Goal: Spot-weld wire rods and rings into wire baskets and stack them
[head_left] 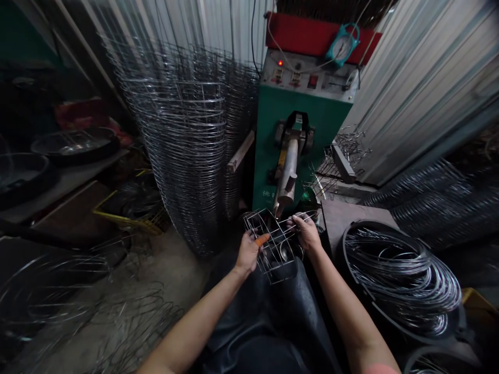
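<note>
A small wire grid frame [277, 236] is held over my lap, its near corner tilted down. Its left side is gripped by my left hand [249, 250], which has an orange cover on the thumb. My right hand [304, 231] pinches the far right part, where a wire sticks out past the fingers. Just above the grid is the tip of the metal electrode arm [286, 182] of a green spot welding machine [268, 130]. Whether the tip touches the wire I cannot tell. A round metal part [286, 252] shows below the grid.
Tall stacks of wire baskets [187, 140] stand at left. To the right, a black tub [346, 244] holds wire rings [413, 275] beside a board [351, 215]. Loose wires [132, 332] and a yellow crate [128, 221] lie on the left floor.
</note>
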`<state>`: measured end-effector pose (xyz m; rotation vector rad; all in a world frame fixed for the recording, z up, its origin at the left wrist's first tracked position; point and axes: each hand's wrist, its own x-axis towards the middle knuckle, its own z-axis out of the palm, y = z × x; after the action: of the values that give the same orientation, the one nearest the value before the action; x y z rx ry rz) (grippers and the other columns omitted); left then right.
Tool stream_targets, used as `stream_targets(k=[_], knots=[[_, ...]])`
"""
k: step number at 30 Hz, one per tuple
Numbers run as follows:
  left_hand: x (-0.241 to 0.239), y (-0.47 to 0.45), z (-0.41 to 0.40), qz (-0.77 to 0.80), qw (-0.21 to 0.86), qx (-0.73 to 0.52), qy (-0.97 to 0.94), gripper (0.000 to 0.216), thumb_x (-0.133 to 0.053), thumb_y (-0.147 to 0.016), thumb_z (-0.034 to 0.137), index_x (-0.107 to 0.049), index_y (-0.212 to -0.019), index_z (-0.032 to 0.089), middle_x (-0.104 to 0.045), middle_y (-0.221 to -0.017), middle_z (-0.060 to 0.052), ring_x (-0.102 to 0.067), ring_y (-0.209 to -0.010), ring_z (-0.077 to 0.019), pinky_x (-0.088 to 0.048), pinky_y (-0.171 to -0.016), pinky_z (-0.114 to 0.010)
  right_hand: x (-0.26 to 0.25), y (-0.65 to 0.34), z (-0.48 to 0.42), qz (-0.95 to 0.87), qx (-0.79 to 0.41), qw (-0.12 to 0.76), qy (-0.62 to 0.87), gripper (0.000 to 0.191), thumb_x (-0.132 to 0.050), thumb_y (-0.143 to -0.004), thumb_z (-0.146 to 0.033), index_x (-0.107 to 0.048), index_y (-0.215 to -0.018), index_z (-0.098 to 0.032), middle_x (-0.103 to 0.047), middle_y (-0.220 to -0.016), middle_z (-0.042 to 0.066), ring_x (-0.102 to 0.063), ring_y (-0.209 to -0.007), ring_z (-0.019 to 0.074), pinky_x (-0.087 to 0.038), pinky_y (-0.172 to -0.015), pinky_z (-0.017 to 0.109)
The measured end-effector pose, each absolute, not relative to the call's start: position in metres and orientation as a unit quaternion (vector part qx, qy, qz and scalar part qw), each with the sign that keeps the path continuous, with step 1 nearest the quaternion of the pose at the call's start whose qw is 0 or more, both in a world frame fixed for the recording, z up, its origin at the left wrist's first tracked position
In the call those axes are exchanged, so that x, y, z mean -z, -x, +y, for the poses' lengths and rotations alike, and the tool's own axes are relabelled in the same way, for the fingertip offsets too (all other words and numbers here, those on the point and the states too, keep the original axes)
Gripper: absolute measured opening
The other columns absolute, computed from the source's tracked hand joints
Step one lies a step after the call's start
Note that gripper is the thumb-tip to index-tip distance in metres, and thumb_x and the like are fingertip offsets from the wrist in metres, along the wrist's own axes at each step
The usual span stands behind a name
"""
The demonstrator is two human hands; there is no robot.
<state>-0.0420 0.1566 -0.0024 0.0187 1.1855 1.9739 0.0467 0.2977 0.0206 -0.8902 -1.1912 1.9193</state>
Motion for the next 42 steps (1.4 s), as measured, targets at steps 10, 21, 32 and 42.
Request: stream_targets(k=[10, 21, 32, 42], knots=[[0.005, 0.051, 0.168, 0.482, 0.413, -0.773, -0.002, 0.057, -0.079, -0.050, 0.022, -0.041, -0.093, 0.019, -0.046, -0.064, 0.009, -0.036, -0.037, -0.0010, -0.031, -0.033, -0.017, -0.017, -0.037, 0.308, -0.456, -0.741, 0.354, 0.342, 0.032, -0.077, -0.052, -0.030, -0.053, -0.070, -0.019, -0.060, -0.063, -0.003, -0.061, -0.060, 0.0121, -0.051, -0.054, 0.023], [0.006, 0.055, 0.173, 0.503, 0.402, -0.765, -0.012, 0.054, -0.080, -0.052, 0.024, -0.042, -0.090, 0.019, -0.044, -0.065, 0.009, -0.032, -0.034, 0.0006, -0.021, -0.029, -0.015, -0.009, -0.034, 0.315, -0.458, -0.739, 0.350, 0.349, 0.028, -0.075, -0.052, -0.031, -0.055, -0.068, -0.019, -0.059, -0.062, -0.003, -0.058, -0.058, 0.0106, -0.048, -0.051, 0.021], [0.003, 0.054, 0.172, 0.494, 0.395, -0.774, -0.019, 0.054, -0.080, -0.050, 0.023, -0.042, -0.089, 0.019, -0.043, -0.061, 0.010, -0.032, -0.034, -0.0001, -0.022, -0.029, -0.015, -0.004, -0.035, 0.318, -0.470, -0.734, 0.351, 0.343, 0.027, -0.073, -0.053, -0.032, -0.054, -0.066, -0.018, -0.048, -0.053, -0.008, -0.039, -0.043, 0.0042, -0.031, -0.040, 0.017], [0.000, 0.053, 0.172, 0.507, 0.401, -0.763, -0.013, 0.055, -0.078, -0.051, 0.022, -0.040, -0.090, 0.020, -0.043, -0.060, 0.010, -0.034, -0.036, -0.0016, -0.023, -0.031, -0.016, -0.002, -0.035, 0.319, -0.481, -0.726, 0.341, 0.353, 0.025, -0.072, -0.055, -0.034, -0.056, -0.066, -0.018, -0.049, -0.051, -0.007, -0.038, -0.041, 0.0033, -0.028, -0.037, 0.016]])
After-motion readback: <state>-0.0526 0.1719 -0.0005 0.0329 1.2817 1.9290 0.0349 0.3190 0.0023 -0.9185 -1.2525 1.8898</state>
